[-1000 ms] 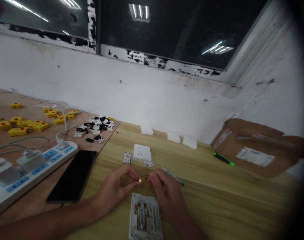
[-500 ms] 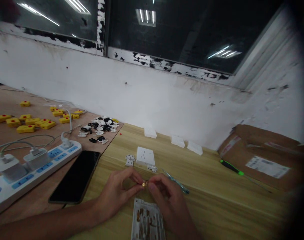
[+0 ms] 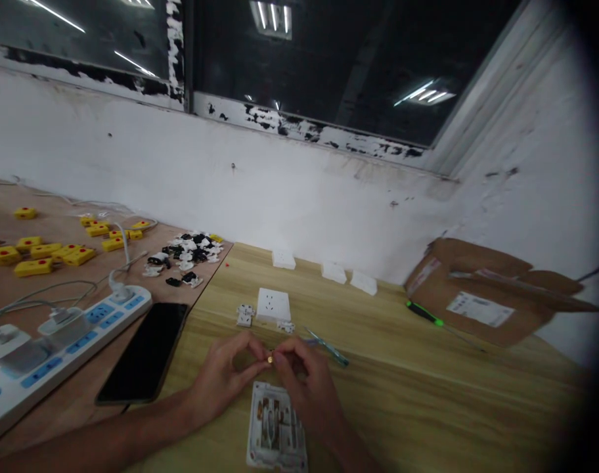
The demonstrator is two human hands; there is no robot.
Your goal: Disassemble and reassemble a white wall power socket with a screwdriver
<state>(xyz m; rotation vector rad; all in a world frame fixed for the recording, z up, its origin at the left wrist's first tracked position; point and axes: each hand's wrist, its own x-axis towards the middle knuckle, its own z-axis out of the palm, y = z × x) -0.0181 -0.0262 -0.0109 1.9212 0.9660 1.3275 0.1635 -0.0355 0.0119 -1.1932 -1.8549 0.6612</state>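
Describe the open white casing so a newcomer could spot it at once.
On the wooden tabletop, find the left hand and right hand close together. The casing lies just below them in view. Unlike the white socket plate farther back, its open inside shows brownish strips.

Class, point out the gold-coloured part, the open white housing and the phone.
Gold-coloured part (image 3: pixel 270 359): head view, its shiny face.
Open white housing (image 3: pixel 278 458): head view, bottom rim.
Phone (image 3: pixel 142 355): head view, middle of screen.
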